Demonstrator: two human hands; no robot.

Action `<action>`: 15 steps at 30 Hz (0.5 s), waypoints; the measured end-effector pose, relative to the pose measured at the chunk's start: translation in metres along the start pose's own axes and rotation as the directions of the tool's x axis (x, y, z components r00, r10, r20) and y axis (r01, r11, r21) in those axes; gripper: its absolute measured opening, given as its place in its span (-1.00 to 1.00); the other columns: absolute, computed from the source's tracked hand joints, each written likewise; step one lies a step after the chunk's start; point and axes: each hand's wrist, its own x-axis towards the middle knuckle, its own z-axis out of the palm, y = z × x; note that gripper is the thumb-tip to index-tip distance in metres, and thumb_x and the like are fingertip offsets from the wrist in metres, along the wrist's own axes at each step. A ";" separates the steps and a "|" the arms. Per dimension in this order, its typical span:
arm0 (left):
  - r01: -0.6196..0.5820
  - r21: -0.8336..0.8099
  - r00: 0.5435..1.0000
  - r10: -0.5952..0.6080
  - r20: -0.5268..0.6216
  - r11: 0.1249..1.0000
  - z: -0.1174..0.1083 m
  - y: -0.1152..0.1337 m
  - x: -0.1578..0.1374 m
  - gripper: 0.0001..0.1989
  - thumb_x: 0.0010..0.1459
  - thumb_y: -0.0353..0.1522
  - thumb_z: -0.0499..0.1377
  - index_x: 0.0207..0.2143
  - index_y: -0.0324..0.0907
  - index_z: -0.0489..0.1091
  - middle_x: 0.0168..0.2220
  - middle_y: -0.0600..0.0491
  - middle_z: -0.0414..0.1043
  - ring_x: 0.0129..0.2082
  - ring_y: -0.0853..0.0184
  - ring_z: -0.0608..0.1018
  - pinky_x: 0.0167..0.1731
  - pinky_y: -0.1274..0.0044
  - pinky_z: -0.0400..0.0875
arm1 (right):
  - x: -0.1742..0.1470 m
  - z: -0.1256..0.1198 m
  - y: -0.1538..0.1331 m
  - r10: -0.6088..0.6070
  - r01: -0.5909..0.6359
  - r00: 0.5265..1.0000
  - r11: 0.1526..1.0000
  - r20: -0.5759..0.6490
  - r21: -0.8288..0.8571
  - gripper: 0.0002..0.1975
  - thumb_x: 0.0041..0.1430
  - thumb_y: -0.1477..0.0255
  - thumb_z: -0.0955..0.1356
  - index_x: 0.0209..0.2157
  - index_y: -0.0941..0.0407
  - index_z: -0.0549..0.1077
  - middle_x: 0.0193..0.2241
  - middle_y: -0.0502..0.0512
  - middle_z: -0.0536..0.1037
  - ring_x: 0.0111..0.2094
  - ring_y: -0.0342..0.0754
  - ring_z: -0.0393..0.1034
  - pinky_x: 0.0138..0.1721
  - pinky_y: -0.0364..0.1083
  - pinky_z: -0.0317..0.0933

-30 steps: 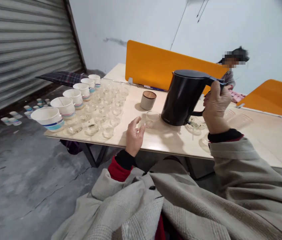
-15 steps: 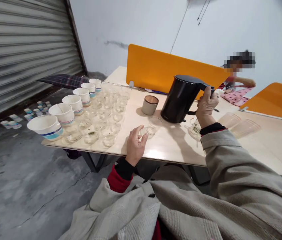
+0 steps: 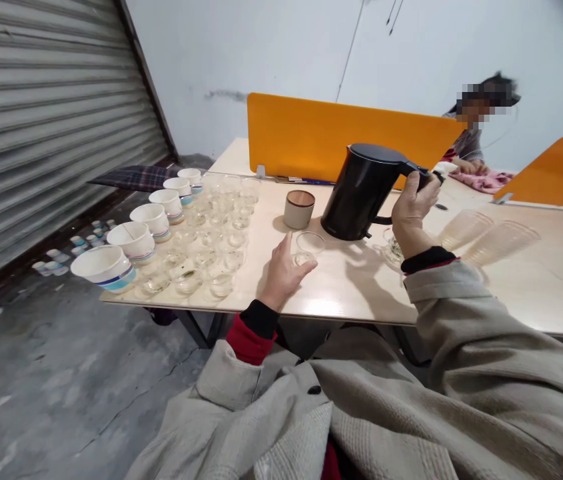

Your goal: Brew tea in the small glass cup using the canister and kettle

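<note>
The right hand, gripping the black kettle, has lowered it beside the small glass; the left hand, fingers open, now touches that glass.

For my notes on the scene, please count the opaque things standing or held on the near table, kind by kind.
White paper bowls with coloured bands: 5
Black kettle, held by the right hand: 1
Beige canister: 1
Total: 7
The small clear glasses are too many and too faint to count.

left hand open, right hand clenched
</note>
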 end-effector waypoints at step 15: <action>0.079 -0.054 0.995 -0.075 0.071 0.995 0.014 -0.002 0.023 0.05 -0.03 -0.29 0.57 0.47 -0.12 0.22 0.35 -0.29 0.41 0.33 -0.16 0.45 0.29 0.03 0.41 | 0.010 0.122 0.040 -0.092 0.159 0.927 0.975 0.363 -0.158 -0.14 0.32 -0.03 0.39 0.47 0.15 0.24 0.47 0.40 0.24 0.50 0.32 0.10 0.48 0.32 0.07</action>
